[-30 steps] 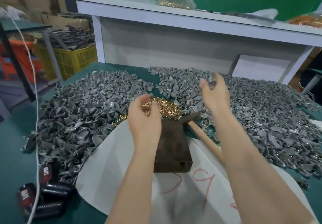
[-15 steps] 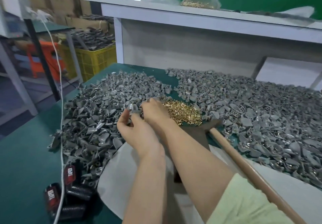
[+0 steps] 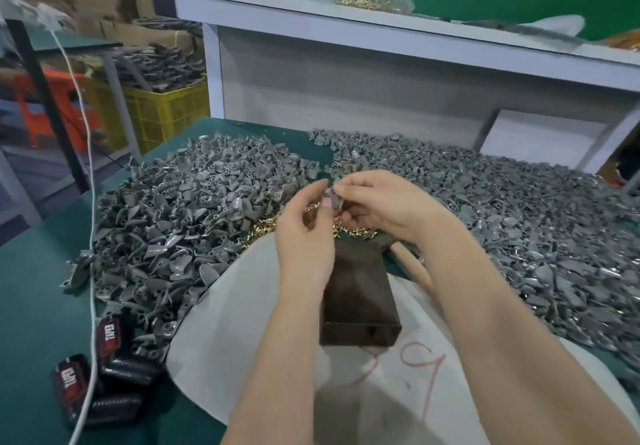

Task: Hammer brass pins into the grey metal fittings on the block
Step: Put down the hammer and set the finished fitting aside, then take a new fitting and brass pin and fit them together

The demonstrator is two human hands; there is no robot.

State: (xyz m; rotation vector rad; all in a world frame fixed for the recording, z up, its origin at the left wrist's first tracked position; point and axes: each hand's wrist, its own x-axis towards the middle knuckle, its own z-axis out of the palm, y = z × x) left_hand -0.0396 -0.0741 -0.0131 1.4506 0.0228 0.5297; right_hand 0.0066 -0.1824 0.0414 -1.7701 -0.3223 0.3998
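Grey fitting [image 3: 331, 198]: held in the air between both hands, above the far end of the block [image 3: 360, 292], not resting on it.
Left hand [image 3: 304, 237]: thumb and fingers curled in, pinching the fitting from the left.
Right hand [image 3: 384, 209]: fingers curled round it from the right. The fitting is small, blurred and mostly covered by fingertips, so I cannot tell whether a pin is in it.
Brass pins [image 3: 349, 231]: loose heap just behind the block, largely hidden by the hands.
Block: dark brown, long side running away from the viewer, sitting on a white sheet [image 3: 214, 340]. Red handwritten marks [image 3: 415, 361] on the sheet look like digits but cannot be read.
Wooden handle [image 3: 414, 268]: a short stretch shows right of the block; the rest is behind the right forearm.
Heaps of grey fittings: one to the left [image 3: 180, 209], one to the right [image 3: 519, 223], on a green table [image 3: 34, 306].
Near left: black packs with red labels [image 3: 110, 337], white lettering too blurred to read. A white cable [image 3: 91, 237] runs over them.
Behind: yellow crate [image 3: 166, 112]; on the shelf [image 3: 311, 25], a clear bag of brass parts [image 3: 374, 1].
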